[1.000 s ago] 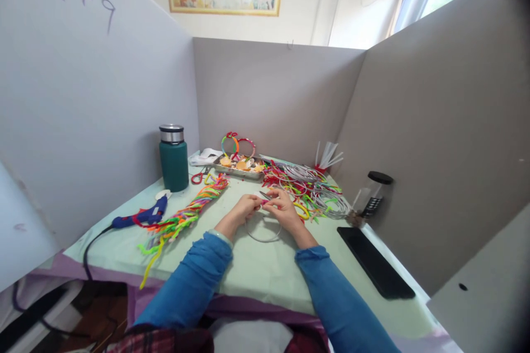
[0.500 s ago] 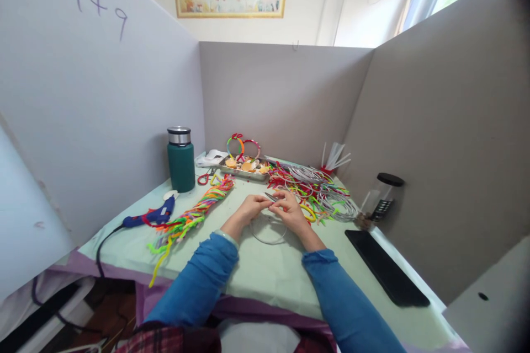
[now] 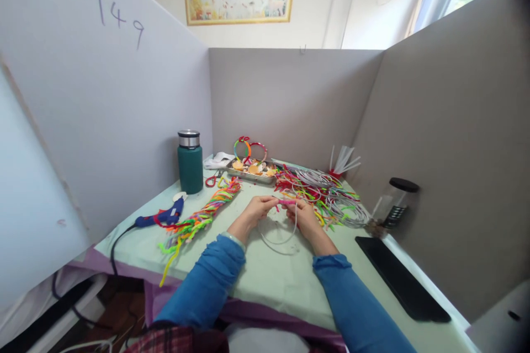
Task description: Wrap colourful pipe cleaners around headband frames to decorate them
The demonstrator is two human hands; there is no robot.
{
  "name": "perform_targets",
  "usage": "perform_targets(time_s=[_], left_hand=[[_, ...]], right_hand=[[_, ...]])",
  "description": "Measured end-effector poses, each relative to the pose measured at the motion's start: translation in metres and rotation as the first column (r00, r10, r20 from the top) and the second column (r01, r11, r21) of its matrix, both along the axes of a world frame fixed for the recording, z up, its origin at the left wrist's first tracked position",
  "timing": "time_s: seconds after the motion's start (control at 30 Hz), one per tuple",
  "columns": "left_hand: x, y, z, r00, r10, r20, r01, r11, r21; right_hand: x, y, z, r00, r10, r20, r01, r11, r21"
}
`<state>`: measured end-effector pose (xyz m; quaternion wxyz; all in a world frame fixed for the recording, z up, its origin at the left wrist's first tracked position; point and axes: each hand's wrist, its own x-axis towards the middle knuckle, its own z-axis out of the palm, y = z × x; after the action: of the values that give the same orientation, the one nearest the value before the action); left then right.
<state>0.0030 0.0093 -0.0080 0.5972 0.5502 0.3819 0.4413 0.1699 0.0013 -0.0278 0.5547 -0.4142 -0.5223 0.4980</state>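
A thin grey wire loop [image 3: 278, 244] hangs below my two hands, just over the pale table cover. My left hand [image 3: 257, 210] is closed in a pinch at the loop's upper left. Closed opposite it, my right hand [image 3: 305, 216] pinches a short pink strip [image 3: 286, 202], which looks like pipe cleaner and spans the gap between my fingertips. Whether the strip is wound around the wire or lies beside it, I cannot tell. Just beyond my right hand lies a tangle of coloured pipe cleaners and grey wire coils [image 3: 343, 210].
To the left are a twisted bundle of pipe cleaners [image 3: 207, 212], a blue glue gun [image 3: 163, 216] with its cord, and a green bottle [image 3: 190, 168]. A metal tray [image 3: 259, 178] stands at the back. A black slab [image 3: 399, 276] and a clear jar [image 3: 395, 204] are right.
The dark, pointed piece between my fingertips no longer shows; a pink strip is visible there now. The wire loop hangs larger and more upright. The whole view has shifted slightly.
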Motion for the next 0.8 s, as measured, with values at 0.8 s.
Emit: perform_targets(time_s=[0.8], left_hand=[[-0.002,-0.003,0.001,0.991,-0.119,0.061,0.117,0.992,0.044]], right_hand=[[-0.014,-0.011,0.005,0.982,0.173,0.076,-0.171,0.985,-0.029]])
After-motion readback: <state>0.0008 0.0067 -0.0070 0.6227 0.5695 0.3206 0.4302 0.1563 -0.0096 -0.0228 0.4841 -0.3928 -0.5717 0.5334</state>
